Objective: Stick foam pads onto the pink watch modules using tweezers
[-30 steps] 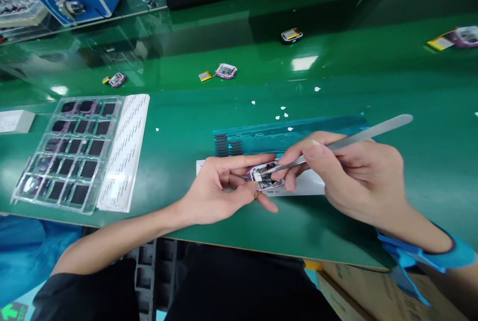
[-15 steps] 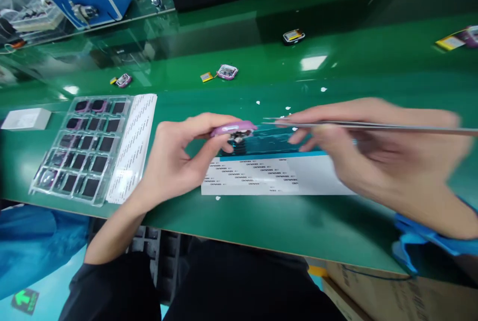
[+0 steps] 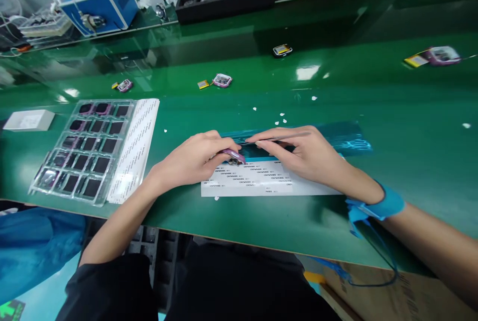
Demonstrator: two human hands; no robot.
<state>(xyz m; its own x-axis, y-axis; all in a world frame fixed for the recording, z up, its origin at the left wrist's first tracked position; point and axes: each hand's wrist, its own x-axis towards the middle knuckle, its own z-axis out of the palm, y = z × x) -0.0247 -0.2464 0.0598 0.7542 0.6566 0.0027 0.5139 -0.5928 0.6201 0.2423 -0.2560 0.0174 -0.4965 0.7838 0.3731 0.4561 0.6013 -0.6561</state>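
Left hand: the left hand [image 3: 194,159] lies palm down on the bench [image 3: 392,161], fingers closed around the pink case [image 3: 232,155].
Case: small, pink-rimmed, held at the fingertips just above the white sheet [image 3: 261,181]. It is tipped on edge, its open side with dark parts facing down and toward the person. Its long axis runs roughly left to right, the free end pointing right toward the other hand.
Right hand: the right hand [image 3: 306,154] lies palm down, fingers pinched on the tweezers [image 3: 278,137].
Tweezers: steel, held almost flat. The long axis runs left to right, the tip pointing left, ending just above and beside the case. Whether the tip touches the case cannot be told.
Blue strip: the blue strip [image 3: 347,137] lies flat behind both hands, long axis left to right, touching the far edge of the sheet.
Sheet: white, printed, flat under both hands, long axis left to right.
Wrist strap: a blue strap [image 3: 377,207] wraps the right wrist, its cord trailing over the near bench edge.
Tray: the clear tray [image 3: 84,149] of dark square parts sits well left of the hands, a label strip [image 3: 134,147] touching its right side.
Far bench: loose units [image 3: 222,80] with yellow cells lie well beyond the hands.
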